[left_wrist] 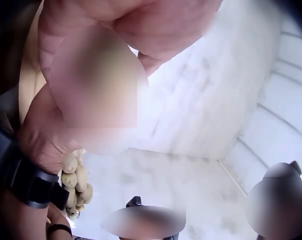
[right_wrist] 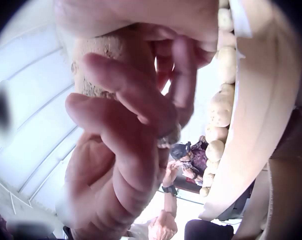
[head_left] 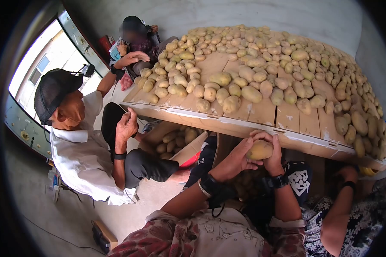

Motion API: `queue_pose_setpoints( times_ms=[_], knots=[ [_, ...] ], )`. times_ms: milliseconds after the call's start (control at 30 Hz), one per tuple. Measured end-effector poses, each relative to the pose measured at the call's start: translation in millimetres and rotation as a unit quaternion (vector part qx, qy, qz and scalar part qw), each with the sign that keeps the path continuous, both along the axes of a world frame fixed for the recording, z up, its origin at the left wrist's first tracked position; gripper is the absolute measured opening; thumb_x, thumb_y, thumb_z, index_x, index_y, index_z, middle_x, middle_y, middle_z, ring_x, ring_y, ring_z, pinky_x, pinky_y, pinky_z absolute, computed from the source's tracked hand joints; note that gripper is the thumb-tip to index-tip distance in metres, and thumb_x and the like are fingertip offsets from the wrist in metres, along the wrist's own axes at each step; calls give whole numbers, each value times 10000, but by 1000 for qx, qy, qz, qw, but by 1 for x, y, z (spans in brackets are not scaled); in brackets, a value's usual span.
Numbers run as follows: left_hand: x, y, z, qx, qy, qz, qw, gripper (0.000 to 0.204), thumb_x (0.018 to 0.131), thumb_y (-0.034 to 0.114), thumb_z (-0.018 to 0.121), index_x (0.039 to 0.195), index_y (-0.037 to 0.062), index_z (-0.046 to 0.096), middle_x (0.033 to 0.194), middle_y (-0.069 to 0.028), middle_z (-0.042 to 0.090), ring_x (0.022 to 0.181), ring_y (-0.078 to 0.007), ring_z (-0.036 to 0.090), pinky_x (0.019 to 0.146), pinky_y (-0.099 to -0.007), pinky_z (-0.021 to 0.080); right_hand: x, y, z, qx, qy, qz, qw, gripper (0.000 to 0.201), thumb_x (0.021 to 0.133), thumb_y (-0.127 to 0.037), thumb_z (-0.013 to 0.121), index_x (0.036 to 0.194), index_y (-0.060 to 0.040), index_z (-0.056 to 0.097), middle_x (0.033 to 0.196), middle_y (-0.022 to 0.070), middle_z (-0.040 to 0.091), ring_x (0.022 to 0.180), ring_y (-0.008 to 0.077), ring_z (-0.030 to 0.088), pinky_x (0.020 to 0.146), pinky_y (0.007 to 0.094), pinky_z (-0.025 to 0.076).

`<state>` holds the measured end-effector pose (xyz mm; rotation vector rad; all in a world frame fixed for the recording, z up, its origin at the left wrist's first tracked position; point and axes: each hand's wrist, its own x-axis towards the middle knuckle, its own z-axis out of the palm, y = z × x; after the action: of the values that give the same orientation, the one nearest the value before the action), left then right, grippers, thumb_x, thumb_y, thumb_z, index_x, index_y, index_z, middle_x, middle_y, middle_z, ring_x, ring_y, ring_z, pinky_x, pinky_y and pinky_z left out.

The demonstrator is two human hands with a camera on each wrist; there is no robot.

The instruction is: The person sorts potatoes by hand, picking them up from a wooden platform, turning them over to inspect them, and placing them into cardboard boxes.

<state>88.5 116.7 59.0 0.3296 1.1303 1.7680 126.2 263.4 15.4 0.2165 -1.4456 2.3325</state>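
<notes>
Both my hands hold one pale yellow potato [head_left: 260, 150] just below the front edge of the wooden table [head_left: 261, 115]. My left hand [head_left: 243, 150] wraps it from the left, with the fingers curled over its top. From the right, my right hand [head_left: 273, 147] closes around it. In the right wrist view my right hand [right_wrist: 126, 105] has its fingers curled round the rough potato [right_wrist: 93, 60]. The left wrist view is blurred; my left hand [left_wrist: 136, 22] fills its top. Each wrist wears a black band.
Many potatoes [head_left: 253, 73] cover the table. Under its front edge stands an open box of potatoes [head_left: 176, 139]. A person in a white shirt [head_left: 79, 150] sits at the left with one hand raised, another person [head_left: 137, 36] at the back. A third person's arm [head_left: 341, 205] is at the right.
</notes>
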Motion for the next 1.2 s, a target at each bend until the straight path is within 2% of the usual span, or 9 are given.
queue_pose_setpoints(
  times_ms=[367, 533, 733, 800, 833, 900, 1000, 1067, 1200],
  knots=[
    [-1, -3, -5, -42, 104, 81, 990, 390, 835, 292, 666, 1119, 56, 542, 813, -4, 591, 581, -48, 520, 481, -186, 397, -9, -7, -9, 110, -15, 45, 993, 564, 974, -437, 207, 1032, -14, 575, 1142, 138, 554, 1053, 223, 511, 956, 354, 366],
    [-9, -3, -1, -40, 131, 174, 975, 328, 831, 285, 661, 1029, 38, 575, 769, -6, 595, 556, -40, 507, 473, -175, 385, -11, 3, -8, -109, -76, 35, 990, 551, 967, -508, 264, 1243, -71, 453, 1124, 114, 567, 1029, 207, 530, 890, 351, 434],
    [-11, -2, 8, -77, 462, 258, 845, 421, 840, 295, 640, 1097, -16, 524, 914, -82, 628, 808, -161, 611, 684, -264, 481, -4, -6, 6, -212, -141, 225, 941, 575, 947, -531, 348, 1287, -71, 409, 1196, 111, 552, 1054, 217, 569, 886, 366, 464],
    [-10, -2, 6, -185, 748, 143, 621, 474, 890, 268, 579, 1249, -2, 427, 1188, -102, 533, 1103, -190, 496, 926, -348, 399, -7, -21, 2, -264, -137, 180, 938, 556, 949, -505, 371, 1287, -66, 412, 1197, 106, 553, 1055, 223, 571, 888, 373, 467],
    [-10, -4, 5, -186, 746, 143, 623, 474, 890, 268, 579, 1249, -2, 427, 1188, -102, 533, 1103, -190, 496, 926, -348, 399, -8, -26, -2, -314, -133, 133, 931, 537, 952, -480, 394, 1287, -61, 415, 1199, 101, 553, 1056, 230, 574, 891, 379, 469],
    [-10, 0, -3, -93, 518, 88, 846, 603, 921, 359, 507, 1364, -8, 326, 1368, -135, 403, 1243, -210, 388, 1025, -366, 308, -11, -19, -10, -345, -145, 112, 921, 468, 948, -443, 438, 1229, -71, 473, 1136, 106, 590, 1001, 248, 608, 813, 374, 514],
    [-5, -6, 55, 113, 267, 94, 953, 917, 865, 718, 133, 1442, 6, 185, 1502, -173, 191, 1401, -257, 154, 1123, -383, 112, -7, 8, -8, -358, -98, 112, 922, 385, 933, -443, 468, 1070, -96, 564, 940, 116, 654, 849, 279, 661, 595, 326, 549],
    [-5, -15, 76, 274, 67, 17, 959, 931, 859, 723, 111, 1449, 3, 142, 1508, -192, 152, 1405, -278, 135, 1123, -436, 111, -6, 20, -6, -373, -92, 90, 919, 391, 924, -452, 481, 1058, -97, 573, 938, 109, 656, 849, 280, 661, 593, 325, 549],
    [-2, -17, 84, 288, 46, 18, 956, 947, 854, 729, 127, 1448, -8, 110, 1513, -194, 112, 1412, -297, 93, 1130, -439, 89, -5, 31, -11, -391, -96, 34, 915, 404, 895, -477, 522, 1020, -99, 590, 935, 87, 659, 854, 282, 660, 590, 323, 547]
  ],
)
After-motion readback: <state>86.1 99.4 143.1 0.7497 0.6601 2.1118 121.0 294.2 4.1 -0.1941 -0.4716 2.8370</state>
